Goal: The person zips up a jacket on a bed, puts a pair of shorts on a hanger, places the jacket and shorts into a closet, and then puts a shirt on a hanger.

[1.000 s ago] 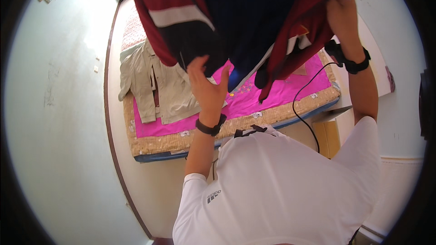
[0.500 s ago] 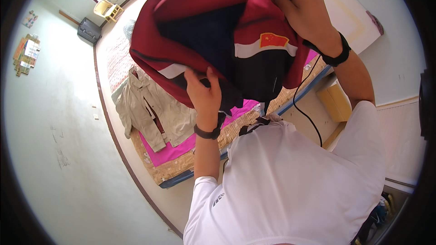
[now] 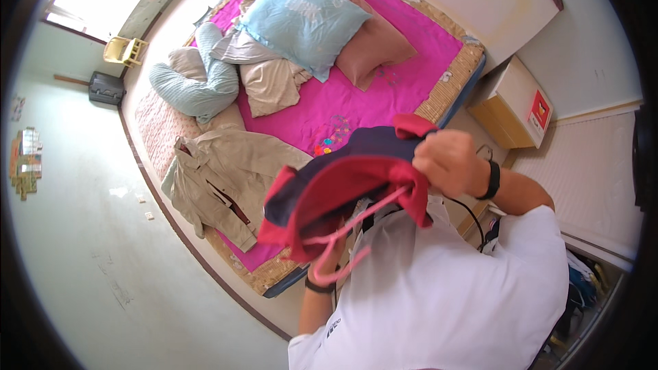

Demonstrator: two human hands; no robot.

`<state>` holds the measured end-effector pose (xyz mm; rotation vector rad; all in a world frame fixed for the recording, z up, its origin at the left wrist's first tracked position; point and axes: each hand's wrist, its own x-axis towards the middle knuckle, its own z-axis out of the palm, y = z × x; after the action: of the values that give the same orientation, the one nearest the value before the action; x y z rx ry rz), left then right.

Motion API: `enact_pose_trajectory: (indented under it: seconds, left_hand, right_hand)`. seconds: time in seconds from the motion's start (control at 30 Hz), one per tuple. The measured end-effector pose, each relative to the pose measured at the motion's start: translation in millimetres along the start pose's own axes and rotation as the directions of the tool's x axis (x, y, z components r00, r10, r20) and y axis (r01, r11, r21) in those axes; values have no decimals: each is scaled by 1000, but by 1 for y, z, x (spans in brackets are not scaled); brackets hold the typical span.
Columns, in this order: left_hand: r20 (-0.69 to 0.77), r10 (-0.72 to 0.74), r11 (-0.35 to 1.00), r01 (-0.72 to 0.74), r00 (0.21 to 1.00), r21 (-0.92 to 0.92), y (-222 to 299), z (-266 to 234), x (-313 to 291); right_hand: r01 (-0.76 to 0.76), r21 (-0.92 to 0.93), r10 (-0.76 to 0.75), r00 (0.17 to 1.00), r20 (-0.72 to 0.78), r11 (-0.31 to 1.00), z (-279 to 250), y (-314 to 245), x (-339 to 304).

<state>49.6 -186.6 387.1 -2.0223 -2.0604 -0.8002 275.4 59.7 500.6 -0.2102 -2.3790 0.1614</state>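
Note:
A red and navy jacket (image 3: 343, 185) with a pink drawstring hangs bunched in front of my chest, above the near corner of the bed. My right hand (image 3: 445, 161) is closed on its upper right edge. My left hand is hidden under the jacket's lower folds; only the left wrist with its dark band (image 3: 319, 286) shows, so its grip cannot be seen. A beige jacket (image 3: 226, 178) lies spread flat on the bed's near left side.
The bed (image 3: 384, 89) has a magenta cover and a woven mat rim. A light blue pillow (image 3: 301, 20), a pink pillow (image 3: 373, 48), a teal bolster (image 3: 199, 85) and crumpled cloth lie at its far end. A wooden nightstand (image 3: 514, 106) stands right.
The red and navy jacket, held spread high in front of my view, has dropped and bunched at chest height. My view has swung so the whole bed shows.

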Motion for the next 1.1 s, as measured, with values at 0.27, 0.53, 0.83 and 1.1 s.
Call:
enact_pose_trajectory:
  seconds: [0.27, 0.53, 0.83, 1.1]
  left_hand:
    - [302, -6, 998, 23, 953, -54, 12, -51, 5]
    - [-17, -375, 906, 363, 927, -217, -48, 2, 123]
    - [384, -371, 783, 507, 846, -360, -234, 270, 231]
    - [853, -521, -381, 893, 8, -241, -179, 417, -102]
  right_hand:
    - [-107, 140, 93, 991, 98, 984, -22, 20, 7]
    - [-295, 229, 267, 953, 144, 928, 16, 145, 96]
    - [-106, -445, 168, 980, 103, 889, 288, 426, 87]
    - [-903, 380, 708, 401, 582, 199, 451, 253, -217]
